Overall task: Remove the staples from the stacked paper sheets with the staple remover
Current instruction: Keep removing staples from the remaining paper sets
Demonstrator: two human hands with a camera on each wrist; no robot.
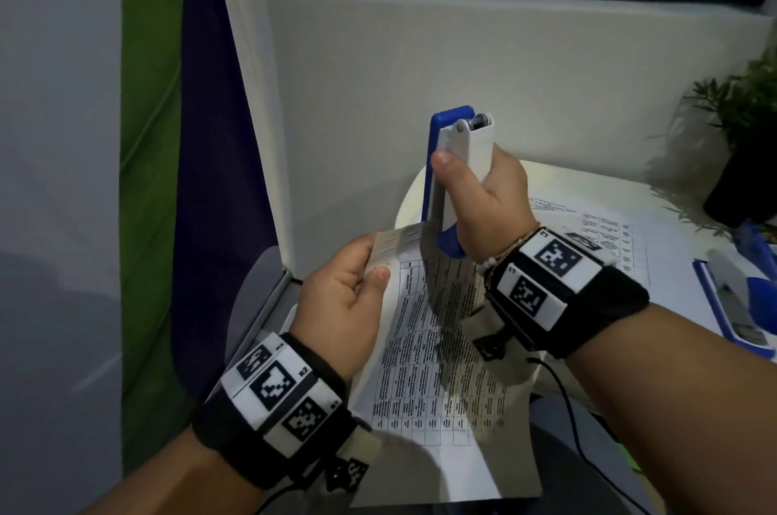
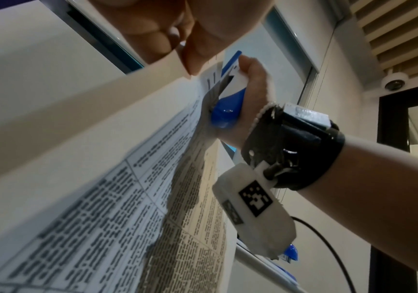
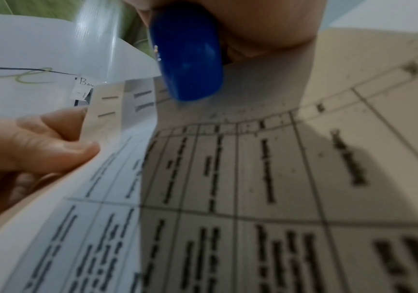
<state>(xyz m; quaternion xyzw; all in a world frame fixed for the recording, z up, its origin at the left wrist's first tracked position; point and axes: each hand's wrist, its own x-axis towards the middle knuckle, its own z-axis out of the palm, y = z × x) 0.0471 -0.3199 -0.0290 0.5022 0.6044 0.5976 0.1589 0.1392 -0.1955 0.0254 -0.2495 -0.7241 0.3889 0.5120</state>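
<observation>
I hold a stack of printed paper sheets (image 1: 429,367) tilted up off the table. My left hand (image 1: 372,262) pinches its top left corner between thumb and fingers. Several staples (image 1: 399,239) sit in a row along the top edge, also plain in the right wrist view as staples (image 3: 141,94). My right hand (image 1: 466,178) grips the white and blue staple remover (image 1: 458,144) upright, thumb on its white side. Its lower blue end (image 3: 187,55) meets the paper's top edge just right of the staples. In the left wrist view the remover (image 2: 227,107) touches the sheet (image 2: 102,198).
A white partition (image 1: 378,72) stands close behind. More printed sheets (image 1: 609,228) lie on the white table (image 1: 672,199) at the right. A second blue and white tool (image 1: 736,300) rests near the right edge, with a potted plant (image 1: 744,136) behind it.
</observation>
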